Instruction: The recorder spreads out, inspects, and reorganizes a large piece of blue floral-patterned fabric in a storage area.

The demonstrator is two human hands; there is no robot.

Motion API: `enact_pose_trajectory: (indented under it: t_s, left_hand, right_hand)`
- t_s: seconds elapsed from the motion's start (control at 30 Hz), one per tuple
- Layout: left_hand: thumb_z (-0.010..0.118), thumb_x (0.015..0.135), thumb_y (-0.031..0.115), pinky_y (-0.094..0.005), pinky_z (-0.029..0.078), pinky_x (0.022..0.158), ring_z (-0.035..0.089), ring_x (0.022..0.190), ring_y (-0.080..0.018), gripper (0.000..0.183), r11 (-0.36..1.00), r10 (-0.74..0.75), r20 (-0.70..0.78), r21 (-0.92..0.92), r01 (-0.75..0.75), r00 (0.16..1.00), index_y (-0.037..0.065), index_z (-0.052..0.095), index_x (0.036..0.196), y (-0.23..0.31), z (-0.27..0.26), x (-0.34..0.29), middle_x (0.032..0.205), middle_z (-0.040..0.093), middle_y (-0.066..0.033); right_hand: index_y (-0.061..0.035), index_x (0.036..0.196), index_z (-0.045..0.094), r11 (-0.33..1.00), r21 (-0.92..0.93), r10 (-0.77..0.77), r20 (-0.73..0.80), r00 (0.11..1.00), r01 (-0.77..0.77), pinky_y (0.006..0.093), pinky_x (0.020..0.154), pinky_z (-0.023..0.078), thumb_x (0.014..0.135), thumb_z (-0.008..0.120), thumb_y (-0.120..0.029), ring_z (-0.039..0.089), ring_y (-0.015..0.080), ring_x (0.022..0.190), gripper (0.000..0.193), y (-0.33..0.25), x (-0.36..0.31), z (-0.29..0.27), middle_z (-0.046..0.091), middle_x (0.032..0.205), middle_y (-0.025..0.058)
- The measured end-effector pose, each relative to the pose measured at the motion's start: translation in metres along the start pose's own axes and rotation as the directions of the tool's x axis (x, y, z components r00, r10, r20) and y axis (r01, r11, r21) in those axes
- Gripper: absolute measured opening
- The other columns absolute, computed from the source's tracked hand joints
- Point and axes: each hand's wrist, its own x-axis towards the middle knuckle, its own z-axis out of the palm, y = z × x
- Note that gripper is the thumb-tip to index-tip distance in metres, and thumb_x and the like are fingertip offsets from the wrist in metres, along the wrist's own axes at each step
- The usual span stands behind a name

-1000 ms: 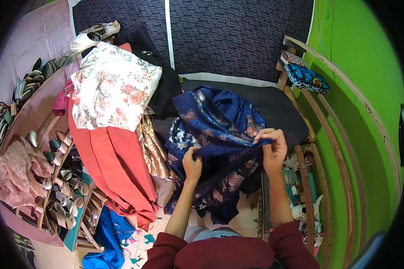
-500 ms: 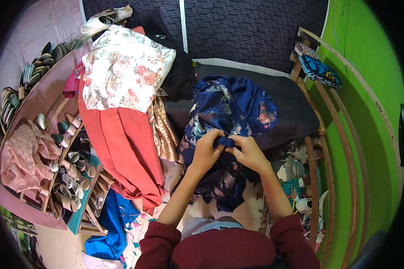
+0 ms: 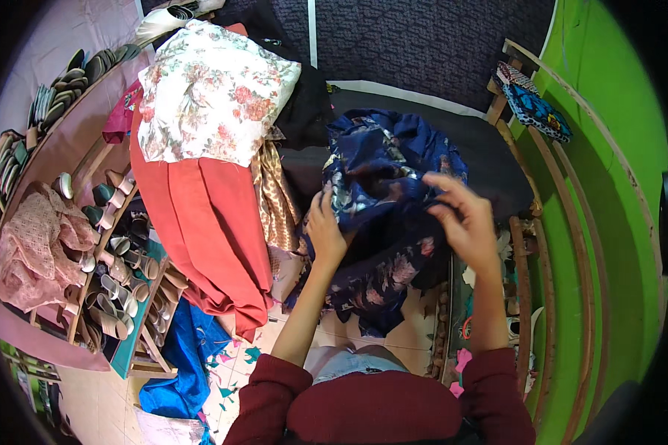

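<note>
A navy blue floral garment (image 3: 393, 141) lies bunched before me, its folds parted around a dark hollow in the middle. Against the left edge of this cloth rests my left hand (image 3: 325, 233), its fingers stretched out and its thumb partly lost in the folds. My right hand (image 3: 467, 226) hovers over the right side of the garment, slightly blurred, with thumb and fingers apart and nothing seen between them. The garment's lower part, with pink flowers, hangs toward my lap.
On the left lie a white floral cloth (image 3: 215, 93), a coral red cloth (image 3: 200, 230) and gold satin (image 3: 277, 200). Beyond them stands a shoe rack (image 3: 145, 308) with a pink knit (image 3: 41, 245). Blue fabric (image 3: 182, 371) and scraps lie on the floor. Wooden rails (image 3: 571, 245) line the green wall.
Both hands were together pinching a bunch of the navy cloth. They have let go of that bunch and moved apart, left hand leftward, right hand rightward and up, and the cloth has spread.
</note>
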Motion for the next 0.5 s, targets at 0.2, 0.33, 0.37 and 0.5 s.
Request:
enact_pose_trajectory:
  t_s: [0.2,0.33,0.37,0.5]
  left_hand:
    - [0.073,0.059,0.012,-0.0392,0.038,0.087,0.047,0.103,-0.0368,0.056,0.884,-0.410,0.148,-0.178,0.432,0.900,0.001,0.046,0.107,-0.010,0.038,-0.084,0.113,0.049,-0.0189]
    - [0.072,0.062,0.012,-0.0399,0.037,0.087,0.047,0.106,-0.0314,0.044,0.952,-0.070,0.117,-0.289,0.102,0.991,0.005,0.053,0.100,0.022,0.032,-0.083,0.111,0.052,-0.0126]
    - [0.071,0.063,0.011,-0.0414,0.036,0.090,0.047,0.108,-0.0315,0.039,0.933,-0.020,0.122,-0.354,0.062,0.992,0.006,0.054,0.098,0.032,0.028,-0.081,0.111,0.052,-0.0122]
    - [0.066,0.066,0.000,-0.0403,0.038,0.089,0.048,0.111,-0.0333,0.028,0.826,0.238,0.023,-0.531,-0.189,0.971,0.007,0.050,0.088,0.052,0.030,-0.083,0.115,0.054,-0.0133]
  right_hand:
    - [0.0027,0.090,0.060,0.994,0.057,0.097,-0.003,0.995,-0.097,0.0203,0.069,0.039,0.077,0.055,0.007,0.051,0.0064,0.077,0.014,-0.007,0.017,-0.057,0.058,0.081,0.0015]
    - [0.0026,0.086,0.060,0.994,0.048,0.099,-0.112,0.989,-0.094,0.0204,0.073,0.037,0.079,0.057,0.002,0.051,0.0081,0.080,0.008,-0.007,0.012,-0.082,0.059,0.085,0.0026]
    - [0.0021,0.086,0.060,0.993,0.059,0.109,-0.158,0.981,-0.101,0.0205,0.073,0.038,0.079,0.058,0.000,0.052,0.0089,0.080,0.008,-0.011,0.011,-0.087,0.059,0.085,0.0026]
    - [0.0019,0.087,0.061,1.000,-0.006,0.021,-0.213,0.977,-0.022,0.0210,0.073,0.039,0.081,0.061,-0.006,0.054,0.0101,0.079,0.010,-0.009,0.009,-0.112,0.060,0.084,0.0038]
